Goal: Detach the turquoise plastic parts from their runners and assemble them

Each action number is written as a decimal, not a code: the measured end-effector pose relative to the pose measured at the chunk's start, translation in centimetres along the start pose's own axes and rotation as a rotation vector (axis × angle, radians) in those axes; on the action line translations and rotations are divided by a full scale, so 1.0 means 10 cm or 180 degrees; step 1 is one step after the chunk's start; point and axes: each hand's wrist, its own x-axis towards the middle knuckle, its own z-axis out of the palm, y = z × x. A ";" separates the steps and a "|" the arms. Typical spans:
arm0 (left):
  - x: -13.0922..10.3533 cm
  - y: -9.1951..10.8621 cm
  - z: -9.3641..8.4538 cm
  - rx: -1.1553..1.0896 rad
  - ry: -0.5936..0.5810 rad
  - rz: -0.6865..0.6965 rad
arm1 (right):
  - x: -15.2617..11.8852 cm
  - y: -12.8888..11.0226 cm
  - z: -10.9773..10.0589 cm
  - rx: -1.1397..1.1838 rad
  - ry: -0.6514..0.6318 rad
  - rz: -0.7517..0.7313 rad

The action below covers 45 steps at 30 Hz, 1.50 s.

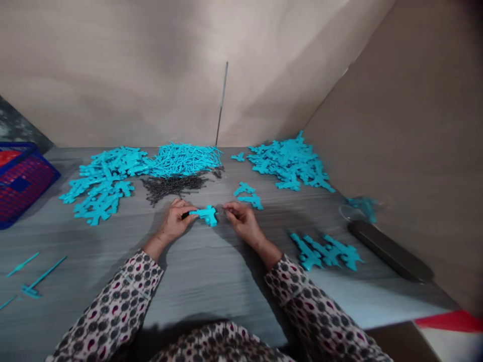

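Bright turquoise pistol-shaped piece [207, 214], narrow end pinched in left fingers [186, 208], right fingers [231, 206] drawn together, their hold unclear

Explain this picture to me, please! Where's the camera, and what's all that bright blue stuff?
There's no machine here, just a person's two bare hands. The camera sits on that person's head, looking forward and down, so you see what they see. The left hand holds a bright blue gun-shaped piece. The right hand is close beside it, fingertips together; I can't tell whether it pinches something tiny. On the grey table are a left heap of blue pieces, a right heap, thin blue sticks and thin dark pieces. A blue basket stands far left.
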 end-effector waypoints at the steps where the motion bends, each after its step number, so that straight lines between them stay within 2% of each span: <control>1: -0.01 -0.01 0.00 0.0008 -0.0003 -0.0013 | -0.03 -0.01 -0.01 -0.0175 -0.0067 -0.0141; 4: -0.04 -0.03 -0.01 0.0042 0.0009 0.0042 | -0.07 -0.03 -0.03 -0.0584 -0.0237 -0.0418; 10: -0.04 -0.05 -0.01 0.0113 -0.0098 0.0007 | -0.04 -0.03 -0.03 -0.0850 -0.0308 -0.0553; 18: -0.02 -0.04 0.01 0.0251 -0.0093 -0.0043 | -0.05 0.00 -0.02 -0.0861 -0.0334 -0.0611; 26: -0.01 -0.11 0.04 0.0064 -0.0004 -0.0128 | -0.04 -0.01 -0.04 -0.0904 -0.0350 -0.0619; 37: -0.01 -0.09 0.05 0.0268 -0.0125 -0.0183 | -0.04 0.00 -0.03 -0.0902 -0.0365 -0.0524; 45: 0.00 -0.02 -0.01 0.0227 -0.0225 -0.0192 | -0.06 -0.05 0.00 -0.0795 -0.0539 -0.0605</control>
